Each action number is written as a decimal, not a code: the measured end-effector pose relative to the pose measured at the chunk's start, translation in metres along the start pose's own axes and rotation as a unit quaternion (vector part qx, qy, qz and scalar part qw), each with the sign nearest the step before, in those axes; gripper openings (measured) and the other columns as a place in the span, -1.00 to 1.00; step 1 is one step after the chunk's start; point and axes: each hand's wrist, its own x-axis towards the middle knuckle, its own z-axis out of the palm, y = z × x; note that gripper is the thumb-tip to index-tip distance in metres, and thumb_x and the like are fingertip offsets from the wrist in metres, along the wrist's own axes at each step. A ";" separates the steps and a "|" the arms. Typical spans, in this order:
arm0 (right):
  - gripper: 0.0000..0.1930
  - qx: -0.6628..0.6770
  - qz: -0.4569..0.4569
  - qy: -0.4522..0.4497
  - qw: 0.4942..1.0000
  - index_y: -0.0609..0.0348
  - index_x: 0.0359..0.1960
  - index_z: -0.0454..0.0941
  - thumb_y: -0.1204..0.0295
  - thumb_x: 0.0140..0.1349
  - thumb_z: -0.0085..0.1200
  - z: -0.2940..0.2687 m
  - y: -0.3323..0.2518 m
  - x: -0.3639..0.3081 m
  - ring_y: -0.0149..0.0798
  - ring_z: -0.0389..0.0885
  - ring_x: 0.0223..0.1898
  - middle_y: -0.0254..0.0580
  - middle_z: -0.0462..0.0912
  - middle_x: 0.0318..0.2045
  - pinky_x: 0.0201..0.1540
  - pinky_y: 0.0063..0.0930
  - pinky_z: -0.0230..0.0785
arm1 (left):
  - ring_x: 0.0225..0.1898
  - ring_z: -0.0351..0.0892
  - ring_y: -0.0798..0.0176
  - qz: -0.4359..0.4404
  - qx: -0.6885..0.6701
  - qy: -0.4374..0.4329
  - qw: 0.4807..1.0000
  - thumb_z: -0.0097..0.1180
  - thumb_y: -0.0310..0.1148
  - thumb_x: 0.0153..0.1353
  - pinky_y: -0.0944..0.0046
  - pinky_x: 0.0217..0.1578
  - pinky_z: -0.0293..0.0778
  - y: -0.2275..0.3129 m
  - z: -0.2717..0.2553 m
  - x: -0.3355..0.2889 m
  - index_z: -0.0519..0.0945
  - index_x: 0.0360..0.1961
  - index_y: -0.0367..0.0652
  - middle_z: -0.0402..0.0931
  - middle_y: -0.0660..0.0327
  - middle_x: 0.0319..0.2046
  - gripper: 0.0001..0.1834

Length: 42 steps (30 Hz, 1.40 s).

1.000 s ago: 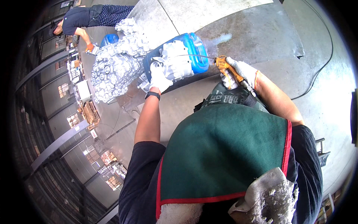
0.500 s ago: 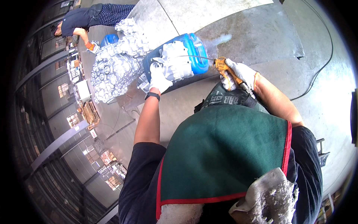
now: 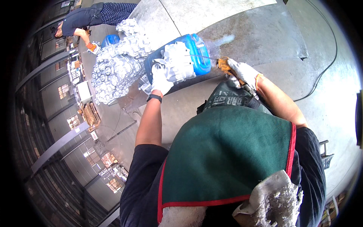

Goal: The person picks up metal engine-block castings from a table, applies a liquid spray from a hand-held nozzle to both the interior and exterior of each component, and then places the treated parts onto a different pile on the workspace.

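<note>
— What am I seeing from where you sit?

— I read it as dressing a casting. The left hand (image 3: pixel 162 79), in a white work glove, is closed over the near-left end of a pale grey cast-metal housing (image 3: pixel 177 62). That housing lies on top of a blue plastic drum (image 3: pixel 198 53) tipped on its side, far of the body and a little left of centre.

— And the other hand?

— The right hand (image 3: pixel 245 72), gloved the same, is wrapped tight round an orange-bodied hand tool (image 3: pixel 225 65) just right of the drum. The tool's nose points left at the housing. I can't tell whether its tip touches the metal (it's too thin to make out in this view).

— So what does the next move call for?

— In my judgement, a firm left-hand hold so the housing doesn't roll off the drum's curve. The tool has to come in level from the right.

— Anything in the drum?

— I can't see inside; it looks like it serves as a rest. Left of it is a heap of similar grey castings (image 3: pixel 115 68) piled loose on the concrete floor (image 3: pixel 264 34). A second blue container (image 3: pixel 109 39) shows at the far edge of the heap, its contents hidden. Another person (image 3: pixel 87 15) bends there at far left.
</note>
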 end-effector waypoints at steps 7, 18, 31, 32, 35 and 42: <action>-0.49 -0.074 -0.006 0.029 0.997 0.12 -0.50 0.41 -0.06 0.32 -0.29 -0.010 -0.019 -0.025 -0.50 0.21 -0.79 -0.43 0.31 -0.75 -0.73 -0.60 0.08 | 0.26 0.03 -0.16 0.036 0.077 0.025 0.996 0.26 -0.35 -0.31 0.12 0.28 0.00 -0.007 0.014 -0.020 0.10 0.22 -0.32 0.11 -0.19 0.18 -0.03; -0.54 -0.004 0.017 -0.021 1.000 0.13 -0.39 0.42 -0.01 0.35 -0.31 -0.012 -0.005 -0.010 -0.49 0.23 -0.76 -0.40 0.38 -0.66 -0.73 -0.61 0.08 | 0.27 0.00 -0.18 -0.005 0.018 0.004 1.000 0.22 -0.39 -0.31 0.10 0.26 0.03 0.003 0.007 -0.018 0.15 0.18 -0.34 0.10 -0.19 0.18 -0.09; -0.55 -0.008 0.028 -0.023 0.999 0.10 -0.37 0.41 -0.01 0.35 -0.33 -0.009 -0.004 -0.002 -0.50 0.20 -0.77 -0.39 0.37 -0.66 -0.74 -0.61 0.07 | 0.27 0.00 -0.19 -0.001 0.038 0.006 0.999 0.22 -0.37 -0.30 0.10 0.26 0.01 0.013 -0.002 -0.023 0.15 0.16 -0.38 0.08 -0.22 0.18 -0.10; -0.55 -0.019 0.025 -0.029 0.999 0.10 -0.38 0.41 -0.02 0.35 -0.32 -0.009 -0.003 -0.001 -0.49 0.20 -0.77 -0.39 0.37 -0.66 -0.74 -0.61 0.08 | 0.27 0.00 -0.19 -0.003 0.034 0.013 0.999 0.22 -0.37 -0.31 0.10 0.26 0.02 0.011 0.002 -0.021 0.16 0.14 -0.39 0.08 -0.22 0.18 -0.11; -0.54 0.013 0.053 -0.014 0.998 0.11 -0.39 0.41 -0.04 0.33 -0.28 -0.006 -0.007 -0.004 -0.44 0.29 -0.74 -0.36 0.38 -0.66 -0.71 -0.58 0.17 | 0.13 0.20 -0.20 -0.017 0.017 0.013 1.000 0.23 -0.31 -0.24 0.06 0.12 0.22 0.011 -0.001 -0.018 0.26 0.02 -0.33 0.23 -0.22 0.06 -0.27; -0.50 -0.011 -0.021 -0.009 1.000 0.14 -0.44 0.44 -0.07 0.30 -0.23 -0.011 -0.021 -0.020 -0.44 0.37 -0.65 -0.33 0.44 -0.64 -0.58 -0.57 0.24 | 0.01 0.36 -0.15 -0.105 0.013 0.043 0.994 0.14 -0.17 0.04 -0.01 0.00 0.30 0.020 0.004 -0.021 0.32 0.06 -0.27 0.40 -0.15 -0.06 -0.40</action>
